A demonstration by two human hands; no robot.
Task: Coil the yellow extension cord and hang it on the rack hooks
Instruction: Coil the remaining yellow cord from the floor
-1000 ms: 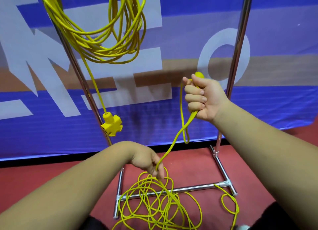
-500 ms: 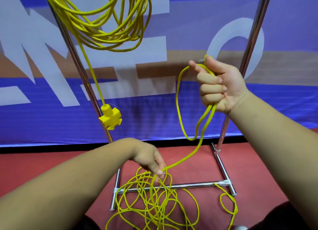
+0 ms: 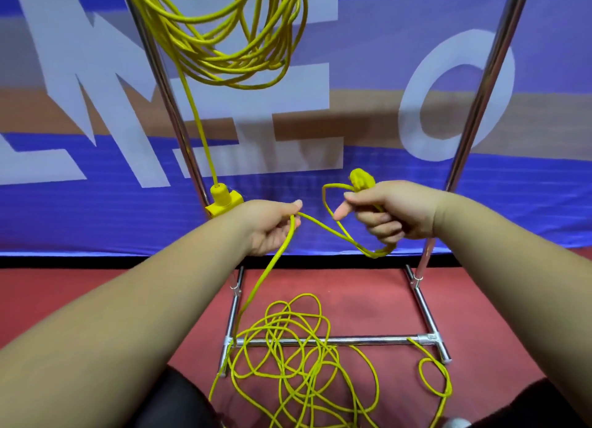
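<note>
A large banner [image 3: 528,209] fills the back wall. It is deep blue along its lower part, with a tan band across the middle and a paler lilac band above. Big white block letters [image 3: 105,116] run across it, with a round white "O" [image 3: 413,113] towards the right. A black strip [image 3: 96,262] runs along the banner's foot where it meets the red floor [image 3: 368,299]. The chrome rack [image 3: 474,107] stands on that floor just before the banner, with two shiny uprights and a low crossbar [image 3: 368,341].
</note>
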